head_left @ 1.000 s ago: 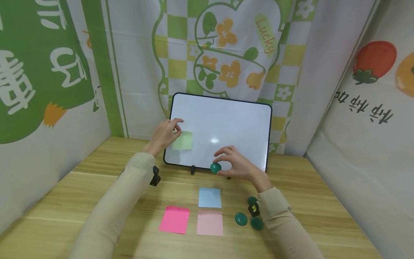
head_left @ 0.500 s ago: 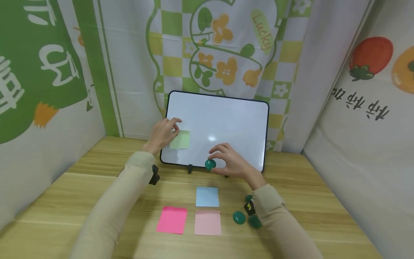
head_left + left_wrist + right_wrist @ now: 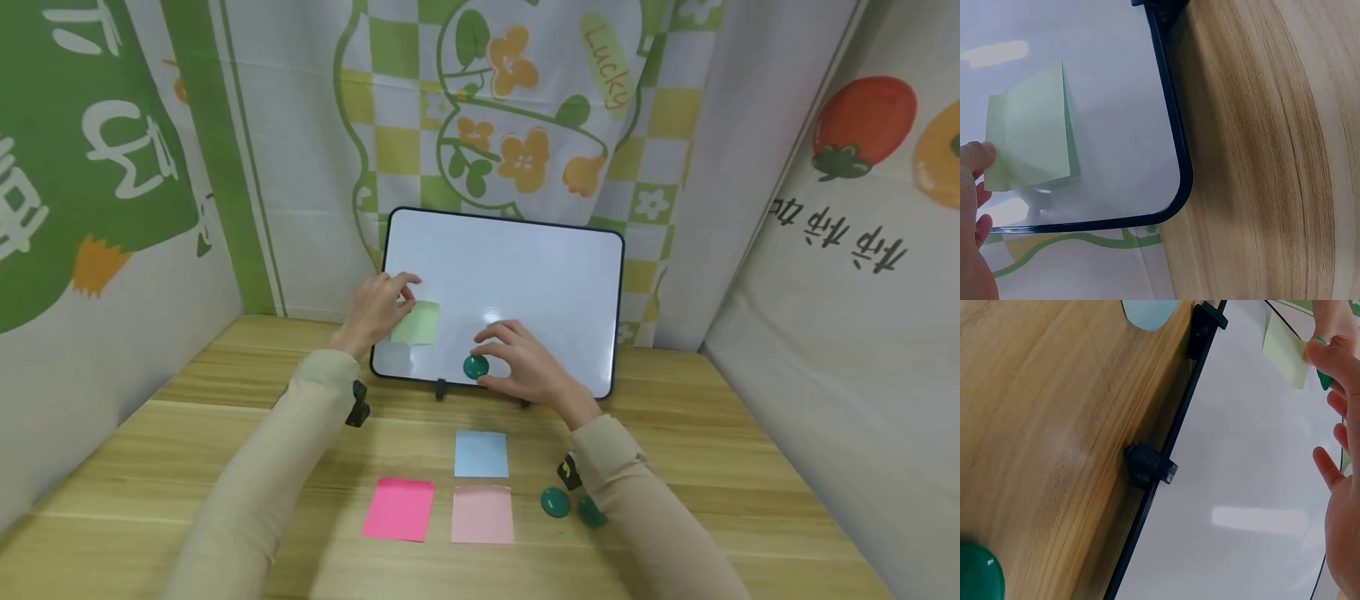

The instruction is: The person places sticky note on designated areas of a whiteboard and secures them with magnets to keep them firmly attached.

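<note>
My left hand (image 3: 375, 310) pinches a light green sticky note (image 3: 417, 325) by its upper edge, against the left side of a whiteboard (image 3: 540, 275). In the left wrist view the thumb lies on the note's edge, and the opposite edge of the note (image 3: 1035, 134) lifts off the board. My right hand (image 3: 525, 367) holds a round green magnet (image 3: 476, 367) between thumb and fingers, in front of the board's lower middle. Seen from the right wrist, the magnet (image 3: 1323, 372) shows edge-on, partly covered by the fingers.
Blue (image 3: 482, 454), hot pink (image 3: 398, 509) and pale pink (image 3: 482, 515) sticky notes lie on the wooden table (image 3: 712, 467). Two loose green magnets (image 3: 555, 502) sit beside the right sleeve. Black clip feet (image 3: 1150, 464) support the board. Printed cloths hang behind and at both sides.
My right hand has moved left and slightly up across the board with the magnet, nearer the green note. The left hand keeps its pinch on the note. One loose magnet is now hidden by the right sleeve.
</note>
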Motion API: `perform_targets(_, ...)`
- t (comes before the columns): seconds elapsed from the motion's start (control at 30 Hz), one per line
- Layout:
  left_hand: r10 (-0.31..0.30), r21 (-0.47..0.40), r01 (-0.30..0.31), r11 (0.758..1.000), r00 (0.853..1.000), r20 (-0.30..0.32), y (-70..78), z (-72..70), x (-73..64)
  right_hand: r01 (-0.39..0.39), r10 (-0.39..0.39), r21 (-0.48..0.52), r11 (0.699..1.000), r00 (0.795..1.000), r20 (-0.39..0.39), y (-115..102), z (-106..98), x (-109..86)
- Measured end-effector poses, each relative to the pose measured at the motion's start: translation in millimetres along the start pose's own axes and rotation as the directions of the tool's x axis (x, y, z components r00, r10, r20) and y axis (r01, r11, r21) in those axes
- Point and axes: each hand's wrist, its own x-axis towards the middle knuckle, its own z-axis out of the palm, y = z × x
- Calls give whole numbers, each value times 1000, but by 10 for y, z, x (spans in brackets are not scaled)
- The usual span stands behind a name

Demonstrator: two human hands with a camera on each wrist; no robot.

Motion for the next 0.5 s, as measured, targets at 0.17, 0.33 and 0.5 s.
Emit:
perform_targets(0.17,-7,10,6,1000,1000,25,23,-11,-2,-1,1,7,1000,1000,-7,1,46,59)
perform_targets(0.33,-9,17,8,1000,999,33,42,-17,-2,12,-12,-6,1000,998,-68,17,103,152)
perform_targets(0.5,-14,24,13,1000,999,36,49,1,-6,43,-50,-53,998,989,-136,15,142,285)
